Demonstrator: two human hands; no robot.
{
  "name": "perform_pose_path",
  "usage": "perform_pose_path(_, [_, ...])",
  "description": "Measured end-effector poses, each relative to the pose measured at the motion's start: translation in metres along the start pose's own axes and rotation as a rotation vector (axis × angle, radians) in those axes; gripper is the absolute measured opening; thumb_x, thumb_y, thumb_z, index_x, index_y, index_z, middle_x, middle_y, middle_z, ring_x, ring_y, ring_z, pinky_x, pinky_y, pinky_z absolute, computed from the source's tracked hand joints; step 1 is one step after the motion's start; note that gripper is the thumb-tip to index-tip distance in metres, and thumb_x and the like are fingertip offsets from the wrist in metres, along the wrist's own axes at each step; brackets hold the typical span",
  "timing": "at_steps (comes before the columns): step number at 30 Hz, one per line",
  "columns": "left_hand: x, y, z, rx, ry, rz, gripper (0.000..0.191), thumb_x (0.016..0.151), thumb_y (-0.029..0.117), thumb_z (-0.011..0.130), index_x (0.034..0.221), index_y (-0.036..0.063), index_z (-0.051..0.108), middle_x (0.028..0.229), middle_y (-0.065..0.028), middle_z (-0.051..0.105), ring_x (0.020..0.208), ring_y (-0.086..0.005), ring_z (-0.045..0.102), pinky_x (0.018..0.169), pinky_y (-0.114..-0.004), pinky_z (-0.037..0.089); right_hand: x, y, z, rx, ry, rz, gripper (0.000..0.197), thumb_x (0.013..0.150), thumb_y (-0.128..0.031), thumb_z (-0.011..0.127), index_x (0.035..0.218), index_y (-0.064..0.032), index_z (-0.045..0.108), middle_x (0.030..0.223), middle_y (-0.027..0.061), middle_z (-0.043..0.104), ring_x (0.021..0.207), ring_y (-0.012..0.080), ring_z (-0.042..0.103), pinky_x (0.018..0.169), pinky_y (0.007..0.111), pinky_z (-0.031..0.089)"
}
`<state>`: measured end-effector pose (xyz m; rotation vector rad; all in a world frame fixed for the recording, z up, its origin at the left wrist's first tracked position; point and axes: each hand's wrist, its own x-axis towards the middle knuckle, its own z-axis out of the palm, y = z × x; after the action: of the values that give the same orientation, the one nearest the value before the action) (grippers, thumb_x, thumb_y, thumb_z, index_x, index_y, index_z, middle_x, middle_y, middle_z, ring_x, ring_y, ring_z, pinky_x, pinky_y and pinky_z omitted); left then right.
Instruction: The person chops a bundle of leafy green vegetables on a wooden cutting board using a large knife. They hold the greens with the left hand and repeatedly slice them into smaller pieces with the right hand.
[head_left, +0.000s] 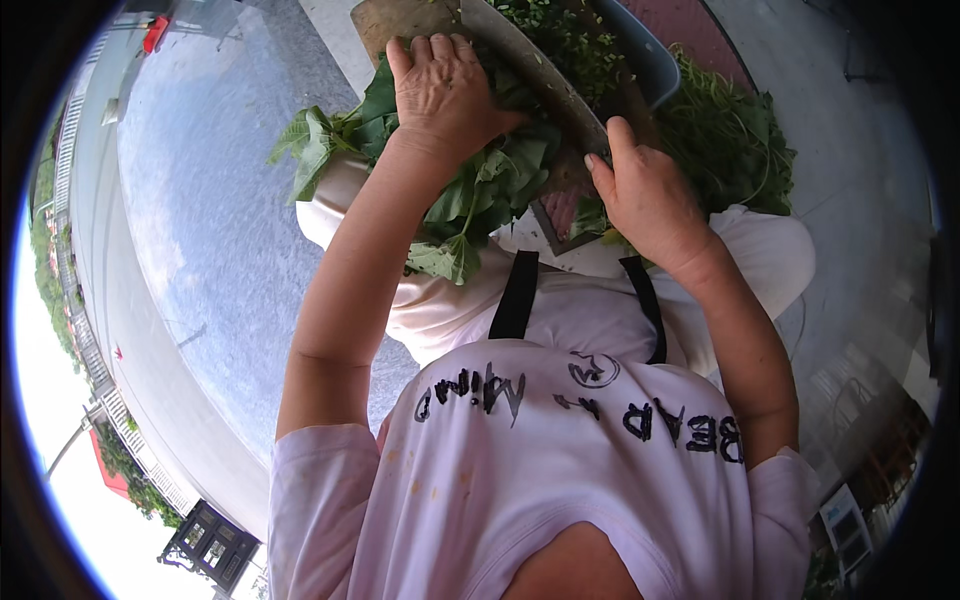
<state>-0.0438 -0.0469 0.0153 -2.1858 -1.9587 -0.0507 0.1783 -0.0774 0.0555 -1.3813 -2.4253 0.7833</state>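
A bunch of large-leaved greens (487, 180) lies across a wooden chopping board (381, 28), its leaves hanging over the near edge. My left hand (446, 94) presses down on the bunch and holds it, fingers pointing away from me. In my right hand (651, 191) is a large knife (536, 64); the fist hides its handle. The broad blade slants across the board, close beside the gripped leaves. Beyond the blade, chopped greens (581, 52) are heaped, and a few bits cling to the metal.
A blue-grey plastic basin (649, 56) stands past the board. To the right sits a pile of uncut stems and leaves (727, 135). My knees, in pale trousers (772, 251), flank the work. Concrete floor (217, 187) spreads out to the left.
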Motion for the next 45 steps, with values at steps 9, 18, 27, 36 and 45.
perform_pose_path(9, [-0.006, -0.009, 0.02, -0.137, -0.087, 0.055, 0.063, 0.067, 0.052, 0.073, 0.101, 0.0021, 0.057, 0.1, -0.0106, 0.058, 0.099, -0.0269, 0.058, 0.083, -0.039, 0.042, 0.023, -0.005, 0.007, 0.023, -0.061, -0.015, 0.023, 0.093, -0.013, 0.056, 0.102, 0.0044, 0.044, 0.068, 0.0239, 0.06, 0.068, 0.0426, 0.061, 0.057, 0.049, 0.046])
perform_pose_path(18, [-0.001, -0.005, 0.016, -0.114, -0.146, 0.03, 0.064, 0.067, 0.052, 0.073, 0.104, 0.0026, 0.055, 0.101, -0.0121, 0.058, 0.099, -0.0299, 0.057, 0.084, -0.041, 0.042, 0.091, -0.005, 0.041, 0.007, 0.016, 0.067, 0.026, 0.093, -0.022, 0.053, 0.099, 0.0029, 0.048, 0.081, 0.0237, 0.066, 0.078, 0.0417, 0.066, 0.066, 0.049, 0.054])
perform_pose_path(27, [-0.001, 0.003, 0.009, -0.158, -0.198, -0.076, 0.064, 0.064, 0.04, 0.079, 0.105, 0.0006, 0.051, 0.102, -0.016, 0.059, 0.099, -0.0328, 0.06, 0.084, -0.043, 0.046, 0.07, -0.008, -0.008, 0.141, 0.326, -0.1, 0.025, 0.092, -0.021, 0.06, 0.094, -0.0002, 0.047, 0.068, 0.0213, 0.061, 0.066, 0.042, 0.061, 0.056, 0.047, 0.048])
perform_pose_path(36, [-0.001, 0.002, 0.014, -0.173, -0.143, -0.06, 0.052, 0.067, 0.034, 0.077, 0.1, 0.0026, 0.053, 0.098, -0.0151, 0.061, 0.093, -0.0318, 0.063, 0.079, -0.042, 0.049, 0.064, -0.006, 0.001, 0.022, 0.125, 0.011, 0.023, 0.092, -0.026, 0.057, 0.094, -0.0041, 0.049, 0.07, 0.0179, 0.066, 0.067, 0.0357, 0.066, 0.061, 0.046, 0.052])
perform_pose_path(45, [0.002, -0.001, 0.017, -0.247, -0.129, -0.074, 0.049, 0.068, 0.032, 0.076, 0.099, 0.0028, 0.053, 0.096, -0.0156, 0.062, 0.087, -0.0337, 0.064, 0.077, -0.043, 0.05, 0.071, -0.003, 0.002, 0.061, 0.052, 0.068, 0.027, 0.091, -0.025, 0.06, 0.097, -0.0017, 0.05, 0.081, 0.0192, 0.067, 0.076, 0.0364, 0.067, 0.067, 0.044, 0.052])
